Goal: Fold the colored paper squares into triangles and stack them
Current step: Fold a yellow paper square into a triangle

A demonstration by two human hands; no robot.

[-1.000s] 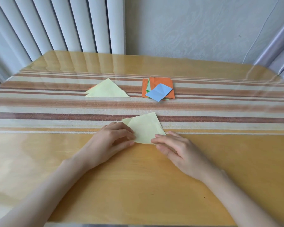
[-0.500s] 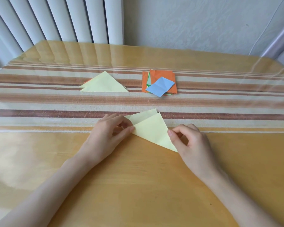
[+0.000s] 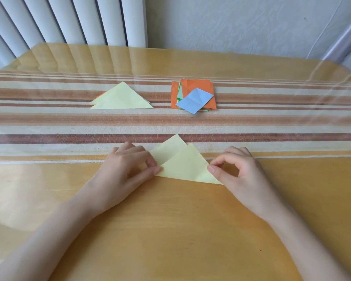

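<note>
A pale yellow paper (image 3: 183, 167) lies folded into a triangle in front of me, its two upper tips not aligned. My left hand (image 3: 128, 169) pinches its left corner between thumb and forefinger. My right hand (image 3: 237, 171) pinches the right corner with curled fingers. Farther back on the left lies a stack of folded triangles (image 3: 122, 98), yellow on top with an orange edge showing beneath. To its right sits a pile of unfolded squares (image 3: 201, 86), orange and green, with a creased blue square (image 3: 195, 100) on top.
The wooden table (image 3: 170, 230) has a striped cloth runner (image 3: 272, 122) under a glossy clear cover across its middle. White vertical blinds and a pale wall stand behind the far edge.
The yellow paper has gone from half-folded to a flat triangle and has turned, so its long folded edge faces me. My hands have moved apart to its two corners.
</note>
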